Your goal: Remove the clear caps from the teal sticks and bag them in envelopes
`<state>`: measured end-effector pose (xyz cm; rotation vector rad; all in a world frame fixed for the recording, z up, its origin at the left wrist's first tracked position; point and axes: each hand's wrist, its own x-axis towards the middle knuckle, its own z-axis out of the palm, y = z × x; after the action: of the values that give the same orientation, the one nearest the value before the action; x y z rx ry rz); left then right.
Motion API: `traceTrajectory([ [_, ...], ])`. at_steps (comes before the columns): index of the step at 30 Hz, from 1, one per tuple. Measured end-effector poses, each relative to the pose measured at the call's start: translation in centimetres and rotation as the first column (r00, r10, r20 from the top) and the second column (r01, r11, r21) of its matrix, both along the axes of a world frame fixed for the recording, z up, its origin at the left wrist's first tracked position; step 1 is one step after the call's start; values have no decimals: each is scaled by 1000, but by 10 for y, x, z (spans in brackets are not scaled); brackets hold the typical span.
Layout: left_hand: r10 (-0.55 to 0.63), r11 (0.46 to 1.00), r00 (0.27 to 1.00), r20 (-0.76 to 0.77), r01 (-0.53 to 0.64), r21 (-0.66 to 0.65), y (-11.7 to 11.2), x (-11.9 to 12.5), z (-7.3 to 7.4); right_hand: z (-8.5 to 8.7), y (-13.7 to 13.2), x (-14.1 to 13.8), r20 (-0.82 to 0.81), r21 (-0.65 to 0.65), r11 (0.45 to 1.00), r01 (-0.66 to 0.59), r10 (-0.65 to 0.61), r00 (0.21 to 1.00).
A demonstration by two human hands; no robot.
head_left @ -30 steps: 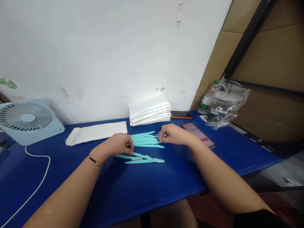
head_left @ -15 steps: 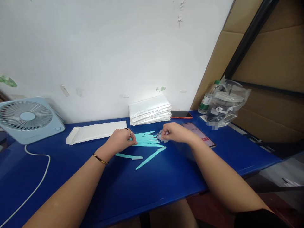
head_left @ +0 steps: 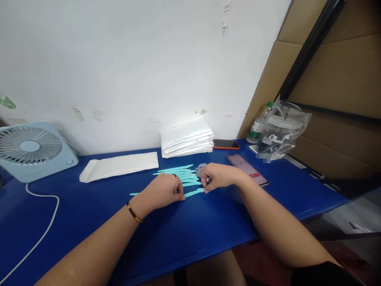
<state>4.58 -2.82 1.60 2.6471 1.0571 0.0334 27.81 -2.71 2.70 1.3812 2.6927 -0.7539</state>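
A teal eyebrow razor (head_left: 194, 194) is held between my two hands, just in front of a loose pile of similar teal razors (head_left: 182, 174). My left hand (head_left: 163, 191) pinches it toward the handle end. At the other end, the fingers of my right hand (head_left: 218, 176) are closed on the blade tip; whether a small cap is also in them is hidden. Small clear plastic pieces, apparently blade caps (head_left: 201, 168), lie beside the pile, partly behind my right fingers. Another razor's teal end (head_left: 133, 194) sticks out left of my left hand.
Against the wall are a stack of white padded mailers (head_left: 187, 139) and one single mailer (head_left: 125, 166). A fan (head_left: 32, 153) with a cable stands left. Two phones (head_left: 247, 171), a bottle (head_left: 256, 129) and a bagged cup (head_left: 281, 131) are on the right.
My left hand has moved right and nearer, from the pile to the angled razor in front. My right hand has come down from the clear caps to that razor's blade end.
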Motion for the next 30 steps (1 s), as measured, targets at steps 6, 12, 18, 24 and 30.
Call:
traceTrajectory([
  [6,117,985,993,-21,-113,134,19,-15,9,7,6,19,-99,195,947,254,-239,966],
  [12,206,976,963,-175,-214,-28,23,-49,25,7,7,17,-140,229,907,355,-330,934],
  [18,209,953,949,-236,-251,-167,18,-56,24,5,-3,-4,-315,161,963,217,-158,936],
  [24,101,877,993,54,-63,-476,11,-43,30,2,-16,-28,-511,206,978,-25,130,850],
  [30,132,608,961,242,115,-786,15,-45,27,-1,-17,-28,-558,426,904,-26,286,779],
])
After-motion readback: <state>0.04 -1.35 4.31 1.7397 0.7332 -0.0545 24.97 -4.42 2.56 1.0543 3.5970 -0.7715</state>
